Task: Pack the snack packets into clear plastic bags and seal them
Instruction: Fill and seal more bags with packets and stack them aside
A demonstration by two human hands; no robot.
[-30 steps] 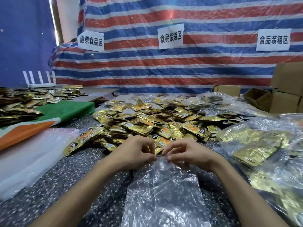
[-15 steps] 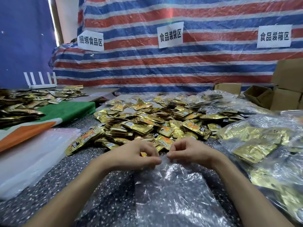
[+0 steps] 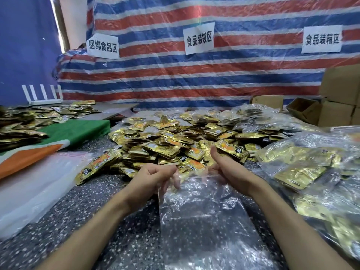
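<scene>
By pkt pile (image 3: 165, 145), L hand (image 3: 153, 178), R hand (image 3: 229, 172) hold 1 bag (image 3: 204, 221).

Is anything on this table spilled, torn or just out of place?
Nothing looks damaged. The gold snack packets lie in a loose heap, seemingly the working pile. The clear bag held by the left hand and right hand is wrinkled, not visibly torn. One oddity: a white router at far left beside more packets.
</scene>
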